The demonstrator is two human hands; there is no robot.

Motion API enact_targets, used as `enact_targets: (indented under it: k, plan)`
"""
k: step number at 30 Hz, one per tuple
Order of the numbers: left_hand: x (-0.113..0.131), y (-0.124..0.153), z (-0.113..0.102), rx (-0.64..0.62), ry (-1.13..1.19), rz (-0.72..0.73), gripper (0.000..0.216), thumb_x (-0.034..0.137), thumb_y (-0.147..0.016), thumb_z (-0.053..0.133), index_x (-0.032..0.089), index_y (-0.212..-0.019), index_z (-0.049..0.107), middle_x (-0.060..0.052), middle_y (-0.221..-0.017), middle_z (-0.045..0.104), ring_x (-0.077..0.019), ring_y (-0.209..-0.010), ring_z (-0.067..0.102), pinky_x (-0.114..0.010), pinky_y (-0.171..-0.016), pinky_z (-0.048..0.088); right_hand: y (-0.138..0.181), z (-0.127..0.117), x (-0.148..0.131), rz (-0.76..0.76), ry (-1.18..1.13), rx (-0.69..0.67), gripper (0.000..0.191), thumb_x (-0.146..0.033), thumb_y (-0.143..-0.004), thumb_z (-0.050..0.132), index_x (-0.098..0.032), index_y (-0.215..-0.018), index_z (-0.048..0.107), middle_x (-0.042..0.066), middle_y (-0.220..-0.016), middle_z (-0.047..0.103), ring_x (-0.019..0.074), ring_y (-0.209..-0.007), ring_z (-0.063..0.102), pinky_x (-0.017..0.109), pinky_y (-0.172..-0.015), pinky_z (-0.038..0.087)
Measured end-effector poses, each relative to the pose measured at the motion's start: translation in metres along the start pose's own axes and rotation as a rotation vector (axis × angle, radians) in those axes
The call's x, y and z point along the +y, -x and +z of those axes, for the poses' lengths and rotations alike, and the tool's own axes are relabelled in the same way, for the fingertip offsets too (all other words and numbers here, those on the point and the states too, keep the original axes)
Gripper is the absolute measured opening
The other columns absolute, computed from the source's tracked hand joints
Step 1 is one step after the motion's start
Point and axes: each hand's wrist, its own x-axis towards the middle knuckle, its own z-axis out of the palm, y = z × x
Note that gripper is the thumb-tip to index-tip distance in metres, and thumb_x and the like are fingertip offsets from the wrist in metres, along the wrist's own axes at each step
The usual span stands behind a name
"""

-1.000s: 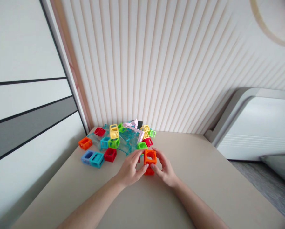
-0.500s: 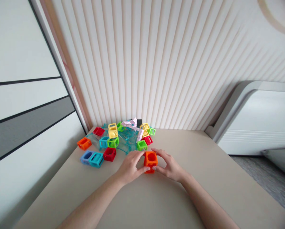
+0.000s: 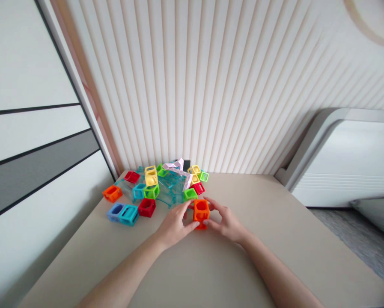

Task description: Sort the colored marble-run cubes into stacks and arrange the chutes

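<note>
- Apparently, a steadying or pressing-together step is being carried out: the left hand and the right hand are framing a stack of two hollow orange plastic cube blocks from opposite sides.
- Each grip is standing part-open, thumb and fingertips spreading around the stack, so both hands are holding it between them; the thumbs are resting low on its near face (whether the two blocks are locking together, I cannot tell).
- The stack is standing roughly upright on or just over the smooth beige counter, in front of a lime-green open-framed plastic cube block.
- Any next move is probably calling for even pressure from both sides, since a lopsided push could be tipping the upper block out of line.
- A dark-red hollow plastic cube block is lying well apart, beyond the left hand.
</note>
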Motion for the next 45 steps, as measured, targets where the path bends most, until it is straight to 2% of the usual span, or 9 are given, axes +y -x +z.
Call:
enact_targets:
  k: [3,7,13,17,21,28,32,39,45]
  plan:
    - [0.006,-0.003,-0.003,0.047,0.285,-0.113,0.059,0.042,-0.083,0.070,0.019,-0.135,0.054,-0.010,-0.117,0.071,-0.0194,-0.081,0.065,-0.034,-0.074,0.055,-0.002,0.011,-0.006,0.050,-0.225,0.105,0.066,-0.047,-0.088,0.069,-0.023,-0.146,0.048,0.009,-0.118,0.072,0.0277,-0.108,0.066,0.047,-0.100,0.050]
    - [0.009,-0.005,-0.001,0.073,0.628,-0.205,0.059,0.045,-0.082,0.073,0.017,-0.132,0.057,-0.011,-0.120,0.068,-0.0187,-0.088,0.063,-0.032,-0.080,0.055,-0.005,0.026,-0.013,0.064,-0.455,0.201,0.056,-0.050,-0.092,0.063,-0.022,-0.139,0.055,0.010,-0.121,0.072,0.0280,-0.106,0.068,0.046,-0.097,0.053]
    - [0.009,-0.006,0.007,0.117,0.823,-0.259,0.052,0.041,-0.080,0.076,0.017,-0.123,0.063,-0.011,-0.118,0.069,-0.0185,-0.091,0.063,-0.032,-0.083,0.056,-0.005,0.027,-0.019,0.075,-0.301,0.293,0.050,-0.051,-0.089,0.068,-0.021,-0.129,0.065,0.009,-0.112,0.075,0.0305,-0.104,0.067,0.047,-0.097,0.051]
    - [0.012,-0.005,0.007,0.132,0.820,-0.240,0.050,0.042,-0.080,0.076,0.017,-0.121,0.064,-0.010,-0.113,0.071,-0.0197,-0.093,0.065,-0.031,-0.082,0.056,-0.005,0.025,-0.017,0.083,-0.314,0.286,0.053,-0.050,-0.086,0.071,-0.021,-0.130,0.064,0.009,-0.112,0.076,0.0296,-0.101,0.069,0.047,-0.095,0.052]
    - [0.011,-0.005,0.006,0.157,0.798,-0.243,0.051,0.045,-0.078,0.077,0.015,-0.119,0.067,-0.010,-0.103,0.073,-0.0217,-0.092,0.067,-0.033,-0.081,0.056,-0.007,0.029,-0.016,0.072,-0.477,0.224,0.056,-0.049,-0.088,0.070,-0.024,-0.137,0.059,0.009,-0.123,0.072,0.0303,-0.110,0.067,0.050,-0.099,0.051]
    - [0.006,-0.007,0.010,0.243,0.791,-0.261,0.051,0.047,-0.077,0.078,0.015,-0.116,0.070,-0.010,-0.100,0.074,-0.0225,-0.091,0.068,-0.033,-0.083,0.055,-0.011,0.034,-0.020,0.099,-0.732,0.189,0.057,-0.052,-0.079,0.078,-0.025,-0.128,0.067,0.008,-0.125,0.072,0.0332,-0.116,0.066,0.052,-0.102,0.051]
    - [-0.001,-0.007,0.013,0.192,0.816,-0.223,0.050,0.045,-0.079,0.077,0.016,-0.119,0.069,-0.010,-0.102,0.074,-0.0238,-0.096,0.068,-0.034,-0.085,0.055,-0.010,0.034,-0.015,0.120,-0.728,0.237,0.056,-0.045,-0.076,0.083,-0.026,-0.125,0.068,0.010,-0.121,0.074,0.0343,-0.114,0.067,0.055,-0.101,0.051]
    - [-0.007,-0.009,-0.002,0.048,0.703,-0.128,0.044,0.038,-0.082,0.075,0.019,-0.121,0.068,-0.010,-0.117,0.071,-0.0247,-0.102,0.068,-0.037,-0.090,0.056,-0.010,0.028,-0.009,0.134,-0.766,0.171,0.082,-0.039,-0.077,0.084,-0.026,-0.148,0.043,0.015,-0.130,0.068,0.0321,-0.118,0.066,0.054,-0.098,0.053]
    - [-0.004,-0.008,-0.012,-0.044,0.423,-0.126,0.041,0.032,-0.079,0.076,0.023,-0.118,0.071,-0.008,-0.116,0.071,-0.0255,-0.102,0.069,-0.038,-0.088,0.059,-0.009,0.015,-0.005,0.151,-0.510,0.027,0.078,-0.035,-0.077,0.084,-0.024,-0.146,0.048,0.013,-0.127,0.070,0.0315,-0.119,0.065,0.057,-0.103,0.049]
